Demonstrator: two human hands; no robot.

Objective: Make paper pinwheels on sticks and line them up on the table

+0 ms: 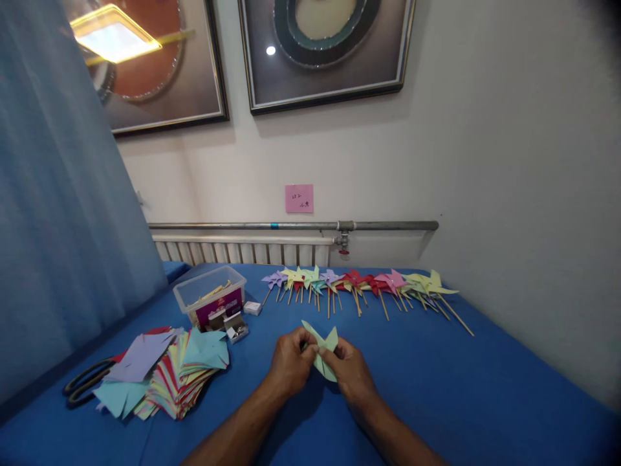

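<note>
The blue table point(436, 388) is filling the whole lower view, running back to the wall where a radiator point(242, 251) and its pipe point(291, 226) are sitting under a pink note point(299, 198). Along the far edge a row of finished pinwheels point(359, 285) is lying on the cloth, sticks pointing toward the person. Over on the left, a fanned stack of coloured paper squares point(179, 375) is spreading out, with black-handled scissors point(87, 382) peeking from under it, and a clear plastic box point(211, 296) standing just behind, small tins beside it.

Now to the centre: both hands are meeting over the table. The left hand point(290, 362) and the right hand point(350, 369) are both pinching one pale green paper piece point(324, 353), fingertips closed on it from either side, thumbs on top. The paper is sitting right between the two grips, touching both, lifted slightly off the cloth as far as one can judge. Its long axis is running diagonally, from a point at upper left down toward the right hand, with a second flap sticking up at the right. Neither hand is looking nearer; they are sharing it evenly, and the pinwheel row is lying well apart beyond them.
</note>
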